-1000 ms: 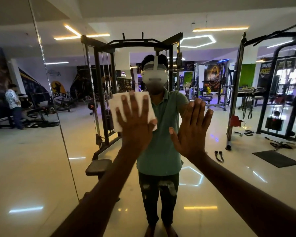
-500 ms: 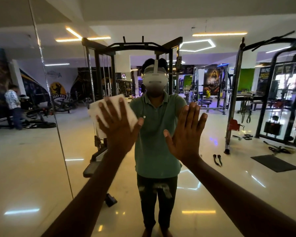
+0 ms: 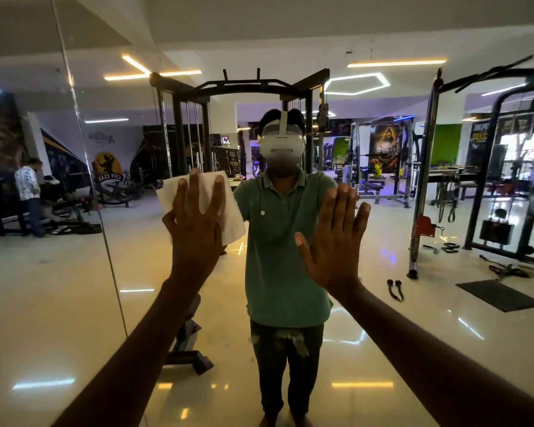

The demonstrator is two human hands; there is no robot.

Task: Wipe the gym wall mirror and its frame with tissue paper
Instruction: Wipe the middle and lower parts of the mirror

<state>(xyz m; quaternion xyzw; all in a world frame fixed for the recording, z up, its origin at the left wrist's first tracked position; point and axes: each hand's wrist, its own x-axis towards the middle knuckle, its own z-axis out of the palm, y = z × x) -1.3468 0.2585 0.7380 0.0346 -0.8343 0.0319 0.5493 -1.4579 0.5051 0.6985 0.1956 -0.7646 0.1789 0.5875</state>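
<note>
1. One view only, from a camera worn on the person's head.
2. It faces straight ahead at the wall mirror (image 3: 413,349), close enough that both outstretched forearms reach the glass.
3. The wide lens bends the mirror seam (image 3: 84,167) at the left.
4. The reflection shows the wearer (image 3: 284,257) head-on, with the gym floor behind.

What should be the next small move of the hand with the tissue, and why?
Probably slide the left hand sideways toward the vertical seam in the mirror, palm kept flat. The tissue paper is spread under straight fingers against the glass, the right hand is flat beside it, and that seam strip lies just to the left.
</note>
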